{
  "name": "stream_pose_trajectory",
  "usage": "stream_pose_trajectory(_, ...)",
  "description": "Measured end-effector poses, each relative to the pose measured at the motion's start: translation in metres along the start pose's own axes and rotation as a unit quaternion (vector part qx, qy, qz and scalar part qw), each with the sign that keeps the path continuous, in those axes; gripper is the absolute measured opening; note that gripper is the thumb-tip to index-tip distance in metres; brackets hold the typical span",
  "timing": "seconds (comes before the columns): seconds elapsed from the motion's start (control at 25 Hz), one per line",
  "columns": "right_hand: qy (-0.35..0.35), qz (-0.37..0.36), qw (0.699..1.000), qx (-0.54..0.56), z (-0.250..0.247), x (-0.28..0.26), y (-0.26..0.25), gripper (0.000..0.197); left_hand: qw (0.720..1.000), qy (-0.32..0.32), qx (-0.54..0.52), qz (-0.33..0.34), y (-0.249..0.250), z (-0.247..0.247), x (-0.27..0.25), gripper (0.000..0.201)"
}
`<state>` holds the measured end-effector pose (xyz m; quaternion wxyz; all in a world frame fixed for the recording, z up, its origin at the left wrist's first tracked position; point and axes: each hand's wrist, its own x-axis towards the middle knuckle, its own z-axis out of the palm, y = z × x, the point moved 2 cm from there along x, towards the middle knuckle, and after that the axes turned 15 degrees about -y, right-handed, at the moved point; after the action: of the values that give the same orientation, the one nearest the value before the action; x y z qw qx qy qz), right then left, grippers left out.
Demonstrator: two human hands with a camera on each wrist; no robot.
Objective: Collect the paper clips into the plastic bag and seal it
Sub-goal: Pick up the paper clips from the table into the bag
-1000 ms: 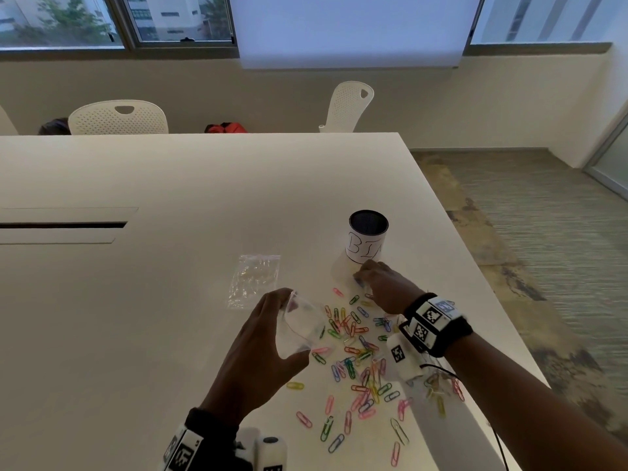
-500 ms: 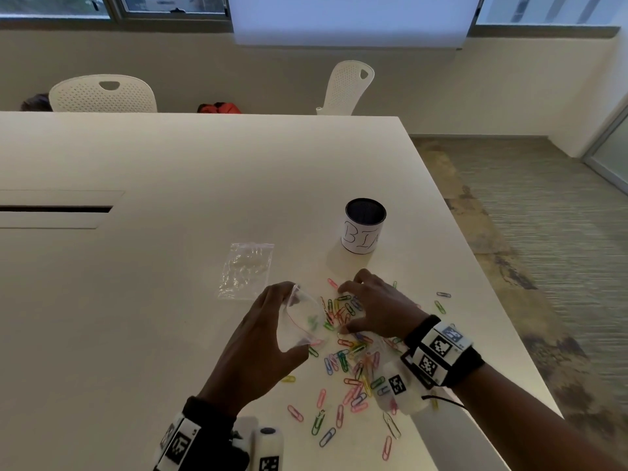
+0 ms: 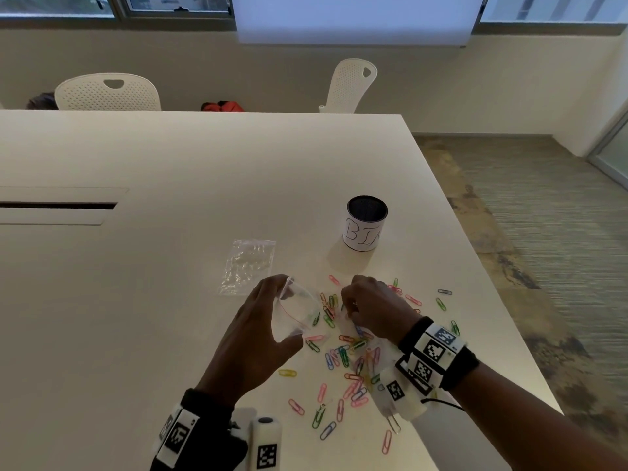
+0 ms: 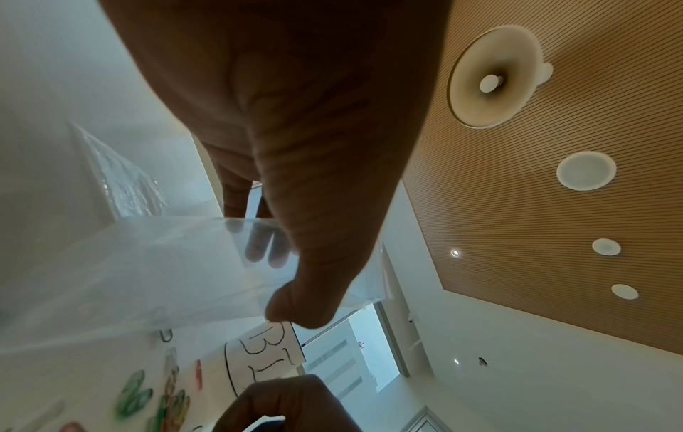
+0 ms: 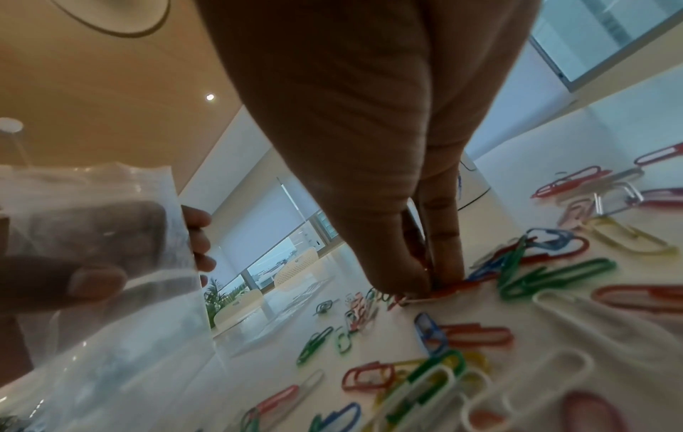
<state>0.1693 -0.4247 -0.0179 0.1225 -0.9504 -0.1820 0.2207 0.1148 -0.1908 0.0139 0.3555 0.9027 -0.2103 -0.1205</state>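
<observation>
Coloured paper clips (image 3: 343, 358) lie scattered over the near right part of the white table (image 3: 170, 198). My left hand (image 3: 261, 328) grips a small clear plastic bag (image 3: 299, 312) between thumb and fingers, its mouth held wide and facing the clips. The same bag (image 4: 147, 271) shows under my left thumb in the left wrist view, and the bag (image 5: 103, 263) is at the left in the right wrist view. My right hand (image 3: 370, 307) is down on the table, its thumb and fingertips (image 5: 447, 257) pinching a red paper clip (image 5: 443, 292) among the others.
A second clear plastic bag (image 3: 248, 265) lies flat just beyond my left hand. A black cup with a white label reading "BIN" (image 3: 365, 222) stands behind the clips. The table's right edge (image 3: 482, 266) runs close to the pile. White chairs stand at the far side.
My right hand has drawn back from beside the cup toward the bag and now pinches a clip in the pile. The left hand keeps holding the bag in place.
</observation>
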Motion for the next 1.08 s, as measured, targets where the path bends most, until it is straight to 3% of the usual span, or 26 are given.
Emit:
stream_pose_trajectory(0.12, -0.007, 0.026, 0.999, 0.035, -0.003, 0.002, 0.011, 0.01, 1.0, 0.001, -0.005, 0.0, 0.001, 0.002, -0.001, 0.071)
stream_pose_trajectory(0.32, 0.005, 0.042, 0.982, 0.184, -0.016, -0.005, 0.028, 0.01, 1.0, 0.002, -0.013, -0.002, 0.0, 0.005, -0.001, 0.071)
stream_pose_trajectory(0.56, 0.047, -0.022, 0.907, 0.419, -0.046, -0.039, 0.016, 0.015, 1.0, 0.002, -0.009, 0.0, 0.0, 0.011, 0.006, 0.073)
stream_pose_trajectory(0.68, 0.073, -0.082, 0.88, 0.462, -0.065, -0.056, -0.011, 0.017, 1.0, -0.003, -0.005, -0.004, 0.001, 0.015, 0.009, 0.075)
stream_pose_trajectory(0.96, 0.12, -0.134, 0.941, 0.285, -0.073, -0.064, -0.078, 0.019, 1.0, -0.013, 0.002, -0.02, 0.004, 0.018, 0.015, 0.075)
stream_pose_trajectory(1.08, 0.124, -0.147, 0.946, 0.26, -0.071, -0.059, -0.082, 0.018, 1.0, -0.011, 0.002, -0.024, 0.003, 0.018, 0.015, 0.072)
